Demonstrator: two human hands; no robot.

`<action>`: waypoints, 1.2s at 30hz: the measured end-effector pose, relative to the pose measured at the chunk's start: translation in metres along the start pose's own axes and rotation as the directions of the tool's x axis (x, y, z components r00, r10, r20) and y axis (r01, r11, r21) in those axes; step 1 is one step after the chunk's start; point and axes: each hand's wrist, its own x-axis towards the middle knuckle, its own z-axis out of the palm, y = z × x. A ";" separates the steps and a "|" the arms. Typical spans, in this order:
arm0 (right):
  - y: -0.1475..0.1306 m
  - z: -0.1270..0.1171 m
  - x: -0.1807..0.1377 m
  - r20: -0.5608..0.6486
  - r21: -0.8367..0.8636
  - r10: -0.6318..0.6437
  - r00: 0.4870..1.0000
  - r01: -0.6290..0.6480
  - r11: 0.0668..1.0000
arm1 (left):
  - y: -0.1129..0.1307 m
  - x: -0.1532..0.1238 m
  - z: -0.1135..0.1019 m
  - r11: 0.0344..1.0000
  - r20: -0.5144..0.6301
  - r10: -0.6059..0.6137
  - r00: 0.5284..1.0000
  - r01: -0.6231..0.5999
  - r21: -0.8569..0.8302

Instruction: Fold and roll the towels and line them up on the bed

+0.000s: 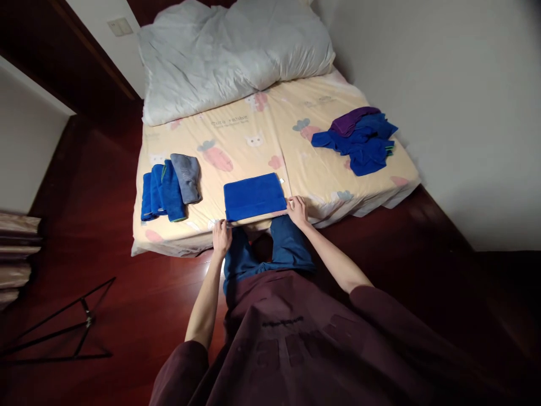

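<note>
A blue towel point(255, 197) lies flat as a neat rectangle at the front edge of the bed, with a small white tag at its far right corner. My left hand point(222, 238) is at the towel's near left corner, fingers closed in a pinch on it. At the near right corner, my right hand point(297, 211) has its bent fingers closed on the edge. Exactly how much cloth lies between the fingertips is too small to see.
Several rolled blue towels point(157, 192) and a folded grey cloth point(186, 177) lie left on the bed point(236, 135). Crumpled blue cloths point(363, 149) with a purple cloth point(349, 121) lie right. A white quilt point(236, 51) sits behind. Black tripod legs point(87, 324) stand on the floor.
</note>
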 end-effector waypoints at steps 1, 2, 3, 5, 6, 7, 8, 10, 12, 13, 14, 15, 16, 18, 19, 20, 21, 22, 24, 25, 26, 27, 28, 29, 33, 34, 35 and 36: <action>0.000 -0.001 -0.003 0.041 0.006 -0.122 0.992 0.122 0.993 | 0.001 -0.004 -0.001 0.998 0.019 0.061 0.998 -0.061 0.005; -0.001 0.000 -0.006 0.100 0.014 -0.230 0.968 0.230 0.973 | 0.002 -0.006 -0.001 0.993 0.040 0.119 0.992 -0.119 0.006; -0.002 0.001 -0.007 0.167 0.018 -0.313 0.935 0.314 0.949 | 0.005 -0.005 -0.001 0.985 0.063 0.171 0.983 -0.172 0.006; -0.005 0.008 -0.009 0.281 -0.001 -0.375 0.883 0.391 0.920 | 0.013 0.005 0.004 0.971 0.112 0.238 0.965 -0.241 0.011; -0.007 0.012 -0.009 0.318 -0.025 -0.363 0.876 0.390 0.920 | 0.017 0.012 0.007 0.967 0.138 0.248 0.959 -0.253 0.020; -0.009 0.017 -0.008 0.337 -0.053 -0.334 0.880 0.372 0.927 | 0.021 0.019 0.011 0.968 0.163 0.242 0.957 -0.250 0.035; -0.011 0.021 -0.008 0.344 -0.082 -0.300 0.890 0.347 0.934 | 0.024 0.025 0.015 0.970 0.187 0.224 0.957 -0.237 0.054; -0.016 0.026 -0.005 0.344 -0.129 -0.242 0.907 0.301 0.945 | 0.029 0.036 0.021 0.974 0.220 0.181 0.959 -0.205 0.093; -0.021 0.028 0.000 0.352 -0.162 -0.198 0.915 0.267 0.950 | 0.030 0.042 0.024 0.975 0.234 0.150 0.961 -0.183 0.123; -0.023 0.028 0.002 0.362 -0.173 -0.181 0.915 0.256 0.951 | 0.031 0.043 0.024 0.975 0.236 0.140 0.962 -0.175 0.134; -0.025 0.027 0.005 0.376 -0.180 -0.167 0.912 0.249 0.952 | 0.031 0.044 0.024 0.976 0.236 0.131 0.963 -0.168 0.141; -0.027 0.027 0.009 0.391 -0.184 -0.157 0.907 0.245 0.952 | 0.031 0.046 0.024 0.977 0.236 0.121 0.964 -0.158 0.143; -0.029 0.026 0.012 0.407 -0.185 -0.151 0.901 0.243 0.952 | 0.031 0.047 0.023 0.980 0.236 0.108 0.966 -0.144 0.140; -0.032 0.026 0.019 0.427 -0.187 -0.136 0.894 0.234 0.954 | 0.031 0.053 0.022 0.989 0.234 0.074 0.969 -0.101 0.109; -0.034 0.027 0.022 0.431 -0.193 -0.121 0.894 0.222 0.956 | 0.031 0.056 0.021 0.994 0.229 0.055 0.972 -0.076 0.084; -0.035 0.027 0.025 0.431 -0.199 -0.105 0.896 0.208 0.958 | 0.030 0.060 0.020 0.997 0.219 0.039 0.975 -0.052 0.055; -0.036 0.027 0.027 0.430 -0.204 -0.091 0.898 0.195 0.959 | 0.029 0.063 0.018 0.999 0.207 0.030 0.978 -0.037 0.028; -0.036 0.026 0.028 0.430 -0.207 -0.083 0.899 0.187 0.960 | 0.027 0.065 0.016 0.999 0.195 0.030 0.980 -0.031 0.006; -0.035 0.022 0.029 0.440 -0.196 -0.093 0.893 0.197 0.961 | 0.021 0.066 0.011 0.999 0.181 0.052 0.982 -0.049 -0.018; -0.033 0.018 0.027 0.449 -0.183 -0.112 0.887 0.214 0.960 | 0.017 0.064 0.008 0.997 0.184 0.070 0.981 -0.067 -0.022; -0.029 0.014 0.025 0.460 -0.168 -0.134 0.878 0.234 0.958 | 0.013 0.060 0.006 0.996 0.191 0.089 0.978 -0.086 -0.024; -0.025 0.010 0.022 0.472 -0.152 -0.156 0.868 0.254 0.955 | 0.009 0.055 0.004 0.994 0.200 0.107 0.974 -0.104 -0.028; -0.020 0.006 0.018 0.483 -0.135 -0.175 0.858 0.271 0.953 | 0.005 0.048 0.003 0.992 0.209 0.125 0.970 -0.120 -0.035; -0.015 0.003 0.014 0.491 -0.117 -0.193 0.850 0.283 0.952 | 0.002 0.042 0.002 0.990 0.215 0.141 0.966 -0.134 -0.047; 0.000 -0.002 0.003 0.484 -0.045 -0.218 0.848 0.272 0.961 | -0.009 0.021 0.005 0.980 0.208 0.169 0.964 -0.141 -0.140; 0.002 -0.001 0.003 0.476 -0.033 -0.209 0.855 0.254 0.967 | -0.011 0.019 0.007 0.977 0.199 0.162 0.967 -0.129 -0.169; 0.003 0.000 0.003 0.466 -0.025 -0.191 0.864 0.229 0.973 | -0.012 0.018 0.009 0.974 0.190 0.149 0.971 -0.111 -0.198; 0.005 0.001 0.004 0.456 -0.020 -0.165 0.875 0.196 0.980 | -0.014 0.019 0.010 0.969 0.181 0.131 0.975 -0.087 -0.230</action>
